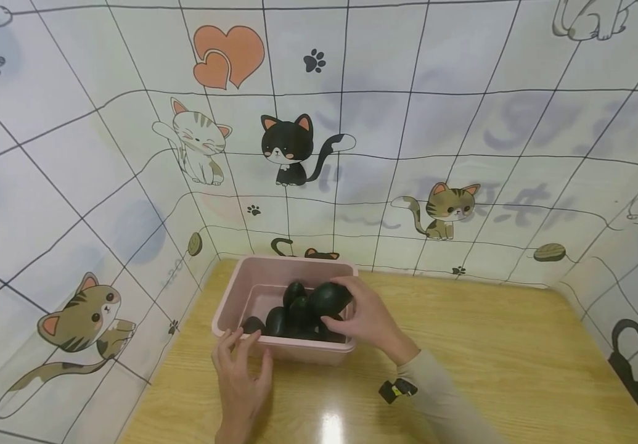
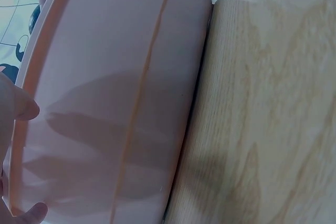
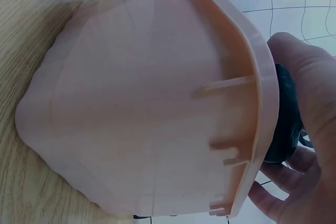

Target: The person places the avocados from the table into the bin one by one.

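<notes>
Several dark green, smooth avocados point(image 1: 276, 321) lie in a pink plastic bin point(image 1: 282, 351). My right hand point(image 1: 371, 314) reaches over the bin's right side and grips one avocado point(image 1: 328, 300) between thumb and fingers, above the others. In the right wrist view, this avocado point(image 3: 286, 114) shows just past the bin's rim point(image 3: 270, 85), partly hidden by the hand point(image 3: 315, 114). At the front left, my left hand point(image 1: 241, 370) rests its spread fingers on the bin's rim and holds no avocado. The left wrist view shows its fingertips point(image 2: 26, 106) against the rim.
The bin stands on a wood-grain table point(image 1: 463, 345), near its back left, close to the wall. Walls point(image 1: 385, 135) covered in grid lines and cartoon cats enclose the table at left, back and right. A dark strap piece point(image 1: 398, 390) hangs at the right wrist.
</notes>
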A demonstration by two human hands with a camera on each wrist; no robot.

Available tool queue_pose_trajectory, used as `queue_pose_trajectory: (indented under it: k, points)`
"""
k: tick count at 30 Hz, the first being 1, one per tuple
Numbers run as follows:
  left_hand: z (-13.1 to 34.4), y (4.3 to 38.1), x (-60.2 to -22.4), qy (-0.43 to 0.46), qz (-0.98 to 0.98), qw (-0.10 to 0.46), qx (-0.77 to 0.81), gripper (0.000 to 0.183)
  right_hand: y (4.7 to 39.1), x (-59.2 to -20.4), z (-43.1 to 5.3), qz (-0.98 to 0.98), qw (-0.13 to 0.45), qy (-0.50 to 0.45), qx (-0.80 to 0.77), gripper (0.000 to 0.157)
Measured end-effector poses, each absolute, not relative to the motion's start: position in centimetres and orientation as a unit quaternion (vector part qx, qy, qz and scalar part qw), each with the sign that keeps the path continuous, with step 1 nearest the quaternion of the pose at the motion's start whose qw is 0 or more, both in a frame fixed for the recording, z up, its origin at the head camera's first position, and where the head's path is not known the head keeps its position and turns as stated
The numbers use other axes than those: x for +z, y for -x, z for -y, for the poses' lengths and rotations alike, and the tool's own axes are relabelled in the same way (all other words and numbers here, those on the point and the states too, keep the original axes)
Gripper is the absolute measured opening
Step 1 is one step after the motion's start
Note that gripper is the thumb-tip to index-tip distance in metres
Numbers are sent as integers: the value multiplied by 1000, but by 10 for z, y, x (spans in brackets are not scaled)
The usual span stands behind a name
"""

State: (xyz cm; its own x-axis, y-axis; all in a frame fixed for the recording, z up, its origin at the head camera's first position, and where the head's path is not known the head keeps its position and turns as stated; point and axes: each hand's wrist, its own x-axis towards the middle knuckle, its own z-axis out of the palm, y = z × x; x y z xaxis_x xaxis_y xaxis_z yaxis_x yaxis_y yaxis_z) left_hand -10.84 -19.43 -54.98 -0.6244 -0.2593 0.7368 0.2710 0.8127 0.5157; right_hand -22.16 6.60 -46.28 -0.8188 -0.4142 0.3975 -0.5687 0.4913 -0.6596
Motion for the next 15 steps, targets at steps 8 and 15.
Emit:
queue_pose_trajectory:
  k: [8, 15]
  points:
    - [194, 110, -549, 5, 848, 432, -306, 44, 223, -462, -64, 855, 109, -291, 416, 70]
    - [194, 109, -549, 3, 850, 428, -308, 42, 220, -462, -68, 863, 100, -271, 414, 73]
